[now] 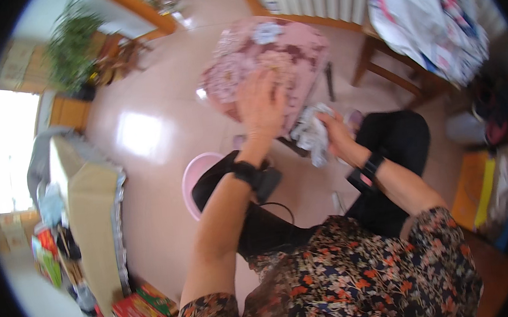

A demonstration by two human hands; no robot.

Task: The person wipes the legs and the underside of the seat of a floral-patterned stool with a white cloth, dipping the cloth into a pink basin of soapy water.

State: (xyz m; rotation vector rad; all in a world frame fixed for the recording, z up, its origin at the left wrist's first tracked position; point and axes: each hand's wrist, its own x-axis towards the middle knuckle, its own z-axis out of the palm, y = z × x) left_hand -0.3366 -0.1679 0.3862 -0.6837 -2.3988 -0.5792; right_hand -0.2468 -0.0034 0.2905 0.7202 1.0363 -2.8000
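A pink cloth with a floral pattern [302, 41] covers a low, flat-topped piece in front of me. My left hand [262, 103] rests over its near part with the palm down, slightly blurred, and holds nothing that I can see. My right hand [337, 131] grips a crumpled whitish cloth [312, 130] beside the cover's near right corner. Both wrists wear black bands. What supports the floral cover is mostly hidden beneath it.
Near my left knee a pink basin [189, 186] stands on the floor. A wooden stool [386, 67] bearing a white patterned cloth [433, 29] is at upper right. Leftward are a beige-covered piece of furniture [93, 209], a potted plant [72, 52] and red boxes [141, 315].
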